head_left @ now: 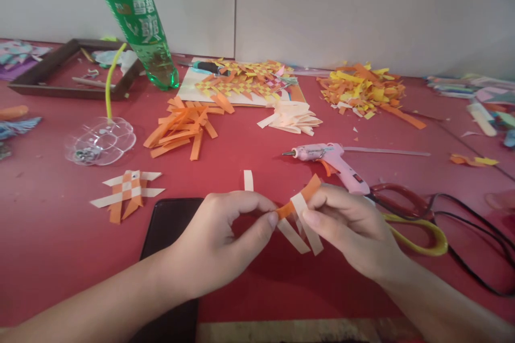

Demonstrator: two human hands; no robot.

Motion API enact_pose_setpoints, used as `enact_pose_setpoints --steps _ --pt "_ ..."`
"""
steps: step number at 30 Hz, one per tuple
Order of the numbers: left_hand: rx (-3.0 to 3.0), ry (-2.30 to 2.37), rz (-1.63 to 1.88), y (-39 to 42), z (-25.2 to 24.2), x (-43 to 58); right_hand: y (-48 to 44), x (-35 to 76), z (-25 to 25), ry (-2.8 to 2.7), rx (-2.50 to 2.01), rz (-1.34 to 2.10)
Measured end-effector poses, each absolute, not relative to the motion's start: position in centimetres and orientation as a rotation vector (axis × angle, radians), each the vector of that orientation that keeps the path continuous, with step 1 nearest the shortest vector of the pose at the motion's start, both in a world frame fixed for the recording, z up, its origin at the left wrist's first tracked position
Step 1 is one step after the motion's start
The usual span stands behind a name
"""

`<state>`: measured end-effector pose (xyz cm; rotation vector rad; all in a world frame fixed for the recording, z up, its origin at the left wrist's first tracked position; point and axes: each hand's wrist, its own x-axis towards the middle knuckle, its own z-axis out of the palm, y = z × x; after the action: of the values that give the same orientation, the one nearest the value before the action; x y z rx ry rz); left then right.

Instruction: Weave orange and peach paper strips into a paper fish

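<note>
My left hand (225,236) pinches the left end of an orange paper strip (286,210) between thumb and forefinger. On the right, my right hand (350,225) grips the same strip and a cream strip (300,204) folded across it. Two cream ends hang down between the hands. Another cream strip (248,180) stands up behind my left hand. A small woven orange and cream piece (127,193) lies on the red table to the left. Beneath my left forearm is a black phone (171,225).
Behind the hands lie orange strips (181,127), cream strips (293,117) and a mixed pile (362,88). A pink glue gun (332,158) and scissors (436,238) sit right. Further back are a green bottle (139,21), clear palette (102,142) and dark frame (52,88).
</note>
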<state>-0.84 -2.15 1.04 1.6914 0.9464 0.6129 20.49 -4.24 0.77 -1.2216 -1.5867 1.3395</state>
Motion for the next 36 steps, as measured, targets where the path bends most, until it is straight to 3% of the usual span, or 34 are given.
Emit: enact_pose_setpoints --steps 11,21,29,36 --pt "1.729 0.945 0.602 -2.24 1.06 -1.01 -4.27 20.66 0.87 -1.862 -1.155 1.039" --pt "1.652 0.933 0.59 -2.31 1.1 -0.84 -4.28 20.4 0.36 -1.555 -1.217 1.235" --pt "1.586 0.961 0.614 -2.24 1.09 -0.88 -3.88 20.62 0.51 -1.659 -1.259 0.988" --pt "1.605 0.971 0.609 -2.27 1.07 -0.9 -4.28 20.39 0.44 -1.623 -1.314 0.994"
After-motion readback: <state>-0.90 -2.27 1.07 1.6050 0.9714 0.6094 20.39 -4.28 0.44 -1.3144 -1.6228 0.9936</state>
